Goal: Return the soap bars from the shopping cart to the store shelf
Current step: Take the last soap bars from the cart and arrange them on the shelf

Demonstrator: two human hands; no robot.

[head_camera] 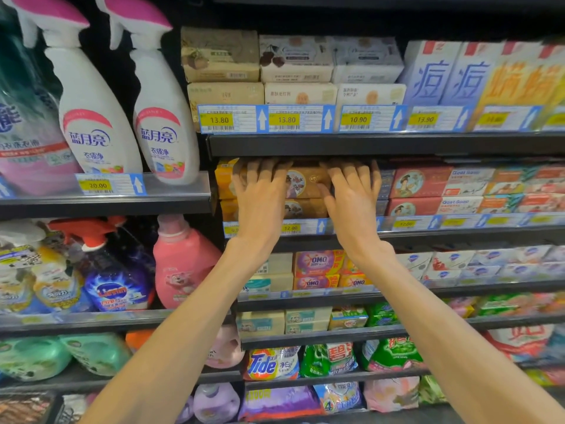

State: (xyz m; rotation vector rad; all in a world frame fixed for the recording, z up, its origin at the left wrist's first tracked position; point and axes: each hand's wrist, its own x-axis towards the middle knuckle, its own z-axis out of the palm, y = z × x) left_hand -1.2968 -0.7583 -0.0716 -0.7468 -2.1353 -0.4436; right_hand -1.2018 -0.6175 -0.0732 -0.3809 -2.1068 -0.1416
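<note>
Both hands reach into the second shelf level from the top, at frame centre. Left hand: fingers straight and spread, laid flat against the front of the upper brown soap bar; nothing curled round it. Right hand: fingers likewise extended and spread, resting on the right part of the same bar, thumb pointing left toward the bar's printed face. Neither hand pinches or wraps the bar, as far as shows. The brown bar sits on the shelf atop a second brown bar, both stacked directly between the two hands. Just left of the stack, partly behind the left hand, a yellow-orange pack. Right of the right hand, red soap boxes stacked two high, then further boxes out to the right edge; print there is blurred. A price tag reading 12.00 hangs on the shelf rail below the brown stack. Shelf above, upper centre: beige and white soap boxes with tags 13.80, 13.80, 10.90. Upper left of frame: two white spray bottles with pink triggers. Lower left: a pink detergent bottle. Lower centre: a Tide bag. The cart is out of view.
</note>
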